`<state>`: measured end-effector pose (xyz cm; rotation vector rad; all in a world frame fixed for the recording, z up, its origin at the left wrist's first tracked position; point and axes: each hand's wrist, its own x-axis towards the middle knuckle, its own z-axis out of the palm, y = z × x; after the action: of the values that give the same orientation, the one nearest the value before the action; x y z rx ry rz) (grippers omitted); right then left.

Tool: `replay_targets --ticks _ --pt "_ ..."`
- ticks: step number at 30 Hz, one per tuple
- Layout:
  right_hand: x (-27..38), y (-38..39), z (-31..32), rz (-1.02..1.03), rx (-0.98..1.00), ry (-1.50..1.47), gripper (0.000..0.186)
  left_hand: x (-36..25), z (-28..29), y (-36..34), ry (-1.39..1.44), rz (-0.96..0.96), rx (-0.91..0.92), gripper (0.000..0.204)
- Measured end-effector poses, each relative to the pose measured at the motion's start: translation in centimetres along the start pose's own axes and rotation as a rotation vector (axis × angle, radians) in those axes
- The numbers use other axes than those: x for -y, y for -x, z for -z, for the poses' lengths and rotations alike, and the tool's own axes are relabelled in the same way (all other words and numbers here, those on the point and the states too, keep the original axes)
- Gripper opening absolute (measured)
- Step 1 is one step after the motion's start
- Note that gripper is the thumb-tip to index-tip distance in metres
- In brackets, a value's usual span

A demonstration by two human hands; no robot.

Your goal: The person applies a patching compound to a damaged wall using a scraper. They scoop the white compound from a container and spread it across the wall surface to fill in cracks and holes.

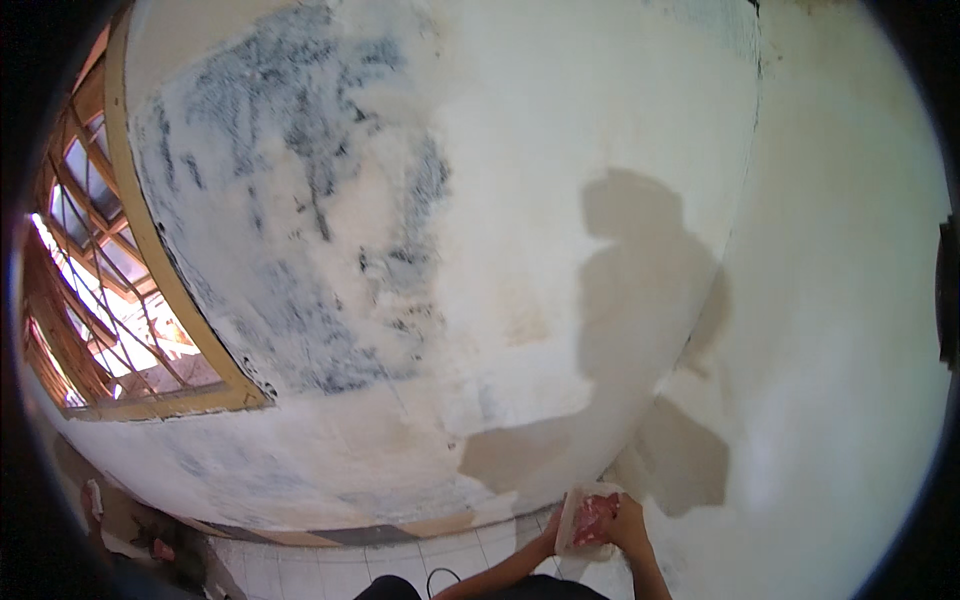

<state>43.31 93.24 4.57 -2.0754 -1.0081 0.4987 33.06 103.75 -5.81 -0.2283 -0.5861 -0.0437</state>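
Note:
Low in the head view, right of centre, I hold a pale, shallow tub-like container [568, 528] against its left side with my left hand [551, 530]. Most of that hand's fingers are hidden behind it. A red piece with white smears [594, 518] sits at the container's opening; I cannot make out its exact kind. My right hand [628, 524] comes over it from the right, its fingers bent and closed on the red piece. Both hands are close together in front of my body, near the foot of the wall.
A patchy white wall [510, 150] with grey-blue worn areas stands ahead, meeting another wall [840, 300] at a cracked corner. A yellow-framed window [245, 393] with bars is at left. Pale floor tiles [300, 572] lie below. A person's arm [95, 515] shows at lower left.

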Motion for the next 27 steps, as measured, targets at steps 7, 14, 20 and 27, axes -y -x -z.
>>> replay_targets --ticks 7,14,20,27 --pt "2.0 -0.6 -1.7 0.019 -0.041 0.042 0.033 -0.9 -0.9 1.8 -0.427 -0.163 -0.633 0.076" --pt "6.2 -0.4 1.2 0.042 0.156 0.011 0.040 -1.7 0.0 2.0 -0.429 -0.151 -0.620 0.076" --pt "2.8 -0.5 -1.0 0.058 0.016 0.135 0.032 -1.9 0.5 2.7 -0.384 -0.138 -0.586 0.076" --pt "3.1 0.4 -0.8 -0.013 -0.015 0.045 0.029 -2.3 2.4 4.3 -0.004 0.023 -0.085 0.076"
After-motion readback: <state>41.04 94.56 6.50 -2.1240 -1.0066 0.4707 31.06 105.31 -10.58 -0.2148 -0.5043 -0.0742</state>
